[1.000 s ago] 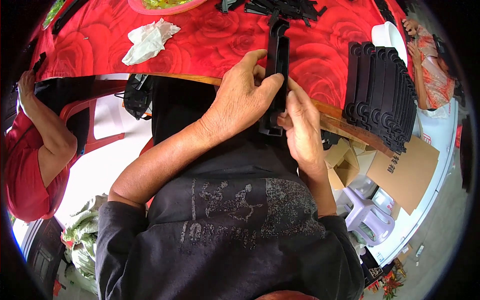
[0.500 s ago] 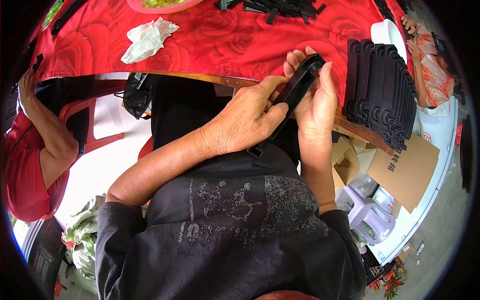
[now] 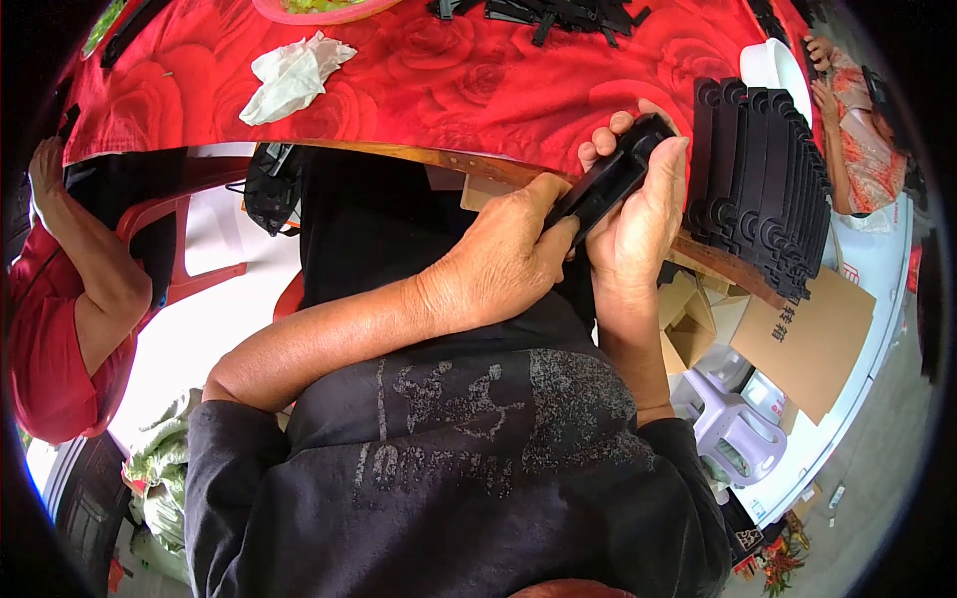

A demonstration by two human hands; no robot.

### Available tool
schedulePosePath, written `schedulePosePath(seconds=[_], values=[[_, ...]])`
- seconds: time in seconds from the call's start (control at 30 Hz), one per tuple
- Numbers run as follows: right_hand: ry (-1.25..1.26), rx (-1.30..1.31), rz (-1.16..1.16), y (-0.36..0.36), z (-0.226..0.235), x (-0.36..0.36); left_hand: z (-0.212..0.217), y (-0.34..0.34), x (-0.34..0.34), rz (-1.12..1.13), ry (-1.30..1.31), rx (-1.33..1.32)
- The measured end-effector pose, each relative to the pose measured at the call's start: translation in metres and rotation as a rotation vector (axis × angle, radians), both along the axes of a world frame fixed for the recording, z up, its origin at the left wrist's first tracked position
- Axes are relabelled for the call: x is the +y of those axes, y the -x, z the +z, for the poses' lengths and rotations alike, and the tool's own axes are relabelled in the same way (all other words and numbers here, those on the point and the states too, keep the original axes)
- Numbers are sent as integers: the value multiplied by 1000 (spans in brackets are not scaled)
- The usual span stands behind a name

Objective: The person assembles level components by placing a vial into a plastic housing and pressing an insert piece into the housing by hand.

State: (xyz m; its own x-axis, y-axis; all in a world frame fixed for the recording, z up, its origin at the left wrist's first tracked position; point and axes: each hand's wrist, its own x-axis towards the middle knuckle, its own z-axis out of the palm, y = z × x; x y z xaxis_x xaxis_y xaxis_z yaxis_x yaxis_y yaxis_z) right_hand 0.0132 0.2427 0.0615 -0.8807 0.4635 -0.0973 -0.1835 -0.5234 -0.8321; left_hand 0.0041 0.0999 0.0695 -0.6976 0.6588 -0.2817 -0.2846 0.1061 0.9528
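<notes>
Both my hands are on one long black plastic part [image 3: 610, 182], held at a slant over the table's near edge. My left hand [image 3: 513, 244] grips its lower end, thumb laid along it. Around the upper end, my right hand [image 3: 638, 204] is closed, with fingers behind and the thumb on the near side. The part's lowest tip is hidden by my left hand. Just right of my right hand lies a row of stacked black plastic parts [image 3: 748, 169] with rounded ends, at the table's edge.
On the red rose-patterned tablecloth [image 3: 429, 90] lie a crumpled white tissue [image 3: 297, 78], a pink-rimmed bowl [image 3: 329, 15] and a pile of small black pieces [image 3: 558, 15]. A white bowl [image 3: 773, 68] stands behind the stack. Cardboard [image 3: 812, 339] and a lilac stool [image 3: 733, 424] are below right. People sit on both sides.
Both hands have moved a little to the right with the black part. Its lower end, which stuck out below my left hand, no longer shows. The left person's hand has shifted.
</notes>
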Motion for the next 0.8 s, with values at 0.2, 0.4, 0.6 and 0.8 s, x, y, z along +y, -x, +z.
schedulePosePath(seconds=[0.2, 0.4, 0.6, 0.8], values=[[-104, -10, -22, -3, 6, -6, 3, -4, 1, -27, 24, 3], [-148, -9, -23, -6, 10, -7, 5, -2, 4, 5, -3, -122], [-269, -31, -47, -6, 14, -13, -2, -5, 6, -24, 19, -30], [-307, -32, -63, -7, 19, -17, 2, -6, 7, 15, 4, 9]])
